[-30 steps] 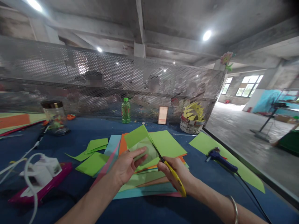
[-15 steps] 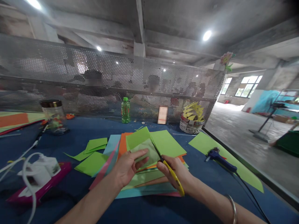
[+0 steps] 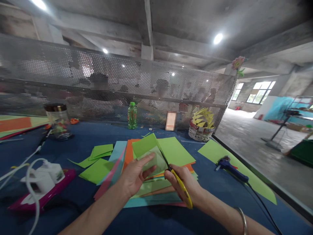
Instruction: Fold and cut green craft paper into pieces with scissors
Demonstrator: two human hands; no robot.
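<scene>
My left hand pinches a pale translucent sheet together with a bright green paper. In my right hand are yellow-handled scissors, their dark blades along the right edge of the held sheets. Beneath both hands lies a fanned stack of coloured paper, with orange, pink, blue and green sheets showing. Another green sheet rests on top of the stack at the right. Left of the stack are cut green pieces.
A purple power strip with white plugs and a glass jar are at the left. Behind stand a green bottle, a phone-like upright object and a basket. A blue glue gun lies right, on green paper.
The whole view has shifted very slightly. Both hands keep nearly the same pose, with the scissors at the same edge of the held sheets.
</scene>
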